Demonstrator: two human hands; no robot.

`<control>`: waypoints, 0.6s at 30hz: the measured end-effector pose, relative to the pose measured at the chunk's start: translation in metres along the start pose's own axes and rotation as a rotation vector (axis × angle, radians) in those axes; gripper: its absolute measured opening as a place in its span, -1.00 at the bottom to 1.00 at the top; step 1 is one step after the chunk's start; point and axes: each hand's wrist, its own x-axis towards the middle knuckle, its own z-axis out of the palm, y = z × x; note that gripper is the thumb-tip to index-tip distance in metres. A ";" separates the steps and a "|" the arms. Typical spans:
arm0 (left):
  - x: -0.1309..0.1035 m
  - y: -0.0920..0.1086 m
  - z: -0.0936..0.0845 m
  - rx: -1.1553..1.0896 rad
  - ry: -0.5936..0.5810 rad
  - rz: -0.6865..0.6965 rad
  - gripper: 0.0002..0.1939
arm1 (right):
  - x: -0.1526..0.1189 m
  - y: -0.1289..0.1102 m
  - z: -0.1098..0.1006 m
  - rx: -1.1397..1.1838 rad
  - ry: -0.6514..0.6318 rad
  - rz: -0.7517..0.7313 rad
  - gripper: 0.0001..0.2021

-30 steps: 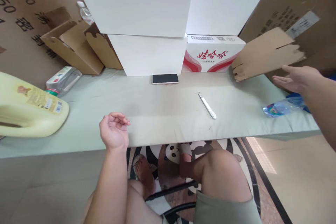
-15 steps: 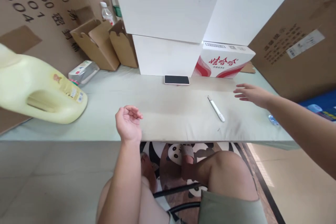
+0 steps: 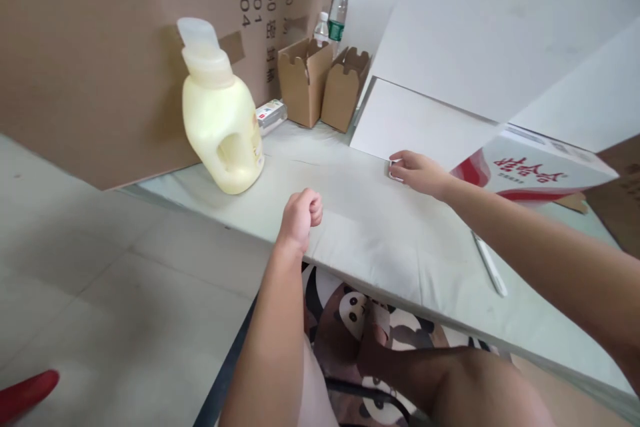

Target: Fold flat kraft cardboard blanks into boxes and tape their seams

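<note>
My left hand (image 3: 301,213) is closed in a loose fist above the table's front part, with nothing seen in it. It is nearest the pale yellow detergent jug (image 3: 227,137), which stands upright at the left and apart from it. My right hand (image 3: 420,173) reaches across over the phone (image 3: 391,171), its fingers apart. Only one end of the phone shows between thumb and forefinger; whether I touch it cannot be made out. A white pen-shaped craft knife (image 3: 491,265) lies on the cloth beneath my right forearm.
Large white boxes (image 3: 425,117) rise at the back, beside a red and white carton (image 3: 530,167). Two small cardboard holders (image 3: 305,90), plastic bottles (image 3: 339,10) and a clear packet (image 3: 271,115) stand at the back left. A tall brown carton (image 3: 100,67) flanks the cloth-covered table (image 3: 360,227).
My view has swung left. My right hand has moved left from beyond the knife to over the phone. My left hand has curled from a half-open palm into a fist.
</note>
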 end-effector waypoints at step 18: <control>0.042 -0.018 0.005 0.110 -0.007 -0.160 -0.53 | 0.176 -0.166 0.028 -0.278 0.324 -0.170 -0.44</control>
